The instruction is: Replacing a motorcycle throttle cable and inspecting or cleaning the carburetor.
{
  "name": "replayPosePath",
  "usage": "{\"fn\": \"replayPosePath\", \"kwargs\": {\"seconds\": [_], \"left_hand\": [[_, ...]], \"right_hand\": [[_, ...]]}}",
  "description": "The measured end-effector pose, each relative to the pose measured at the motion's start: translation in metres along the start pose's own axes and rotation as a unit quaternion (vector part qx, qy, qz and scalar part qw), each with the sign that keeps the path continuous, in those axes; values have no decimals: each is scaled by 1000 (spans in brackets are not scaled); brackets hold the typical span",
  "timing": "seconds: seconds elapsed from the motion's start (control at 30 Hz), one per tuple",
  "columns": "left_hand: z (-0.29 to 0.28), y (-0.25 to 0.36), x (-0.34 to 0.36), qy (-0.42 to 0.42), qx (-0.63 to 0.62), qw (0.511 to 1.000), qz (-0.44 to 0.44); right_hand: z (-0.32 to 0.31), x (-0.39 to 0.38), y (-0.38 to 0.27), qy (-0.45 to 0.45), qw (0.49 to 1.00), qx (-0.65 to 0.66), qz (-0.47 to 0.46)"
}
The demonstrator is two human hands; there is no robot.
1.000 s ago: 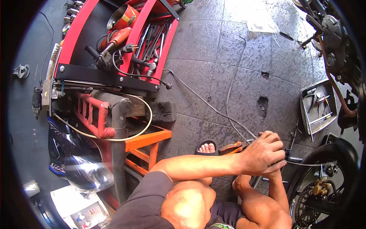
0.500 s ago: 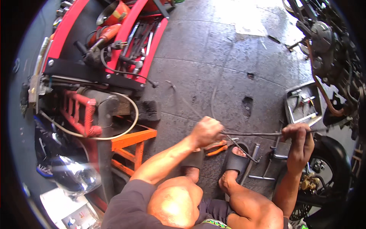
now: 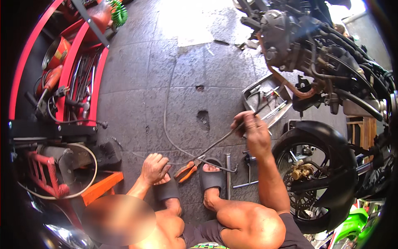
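A long dark cable (image 3: 214,143) stretches at a slant between my two hands. My left hand (image 3: 155,169), nearer my feet, has its fingers closed round the cable, and a thin grey end trails off to its left. Higher and to the right, my right hand (image 3: 253,135) pinches the cable, slightly blurred; some of it sticks out past the fingers toward the tray. A thinner grey length curves over the floor (image 3: 141,103) and crosses below the held stretch; whether it is the same cable I cannot tell. Orange-handled pliers (image 3: 187,170) lie between my sandalled feet.
A metal tray (image 3: 250,108) of tools stands right of centre, by a motorcycle engine (image 3: 277,39) and a wheel (image 3: 286,153). A metal tube (image 3: 228,178) and a T-handle wrench (image 3: 248,174) lie by my right foot. At left are a red tool cart (image 3: 93,87) and orange stand (image 3: 101,186).
My view has swung right, so the cart slides left and more motorcycle shows. The cable went from nearly level to slanted, my right hand now higher than my left. Both hands keep hold.
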State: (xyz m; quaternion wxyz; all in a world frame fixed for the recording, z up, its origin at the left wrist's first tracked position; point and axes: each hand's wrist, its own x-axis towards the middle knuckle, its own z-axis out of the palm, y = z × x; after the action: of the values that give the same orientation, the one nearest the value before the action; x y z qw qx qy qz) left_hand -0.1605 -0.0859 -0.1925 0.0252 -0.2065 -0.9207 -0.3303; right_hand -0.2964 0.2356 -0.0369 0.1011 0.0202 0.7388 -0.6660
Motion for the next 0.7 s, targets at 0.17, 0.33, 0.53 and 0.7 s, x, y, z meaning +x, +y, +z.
{"fn": "replayPosePath", "kwargs": {"seconds": [0.17,0.33,0.53,0.7], "left_hand": [[-13,-10,14,34,18,999,-3],[-27,-21,33,41,21,999,-8],[-12,-24,31,-38,26,999,6],[0,-29,23,-88,41,995,10]], "right_hand": [[-20,-1,-2,125,989,77,-9],[-44,-31,26,133,985,110,13],[-66,-30,63,160,983,85,22],[-64,-22,85,187,975,49,113]]}}
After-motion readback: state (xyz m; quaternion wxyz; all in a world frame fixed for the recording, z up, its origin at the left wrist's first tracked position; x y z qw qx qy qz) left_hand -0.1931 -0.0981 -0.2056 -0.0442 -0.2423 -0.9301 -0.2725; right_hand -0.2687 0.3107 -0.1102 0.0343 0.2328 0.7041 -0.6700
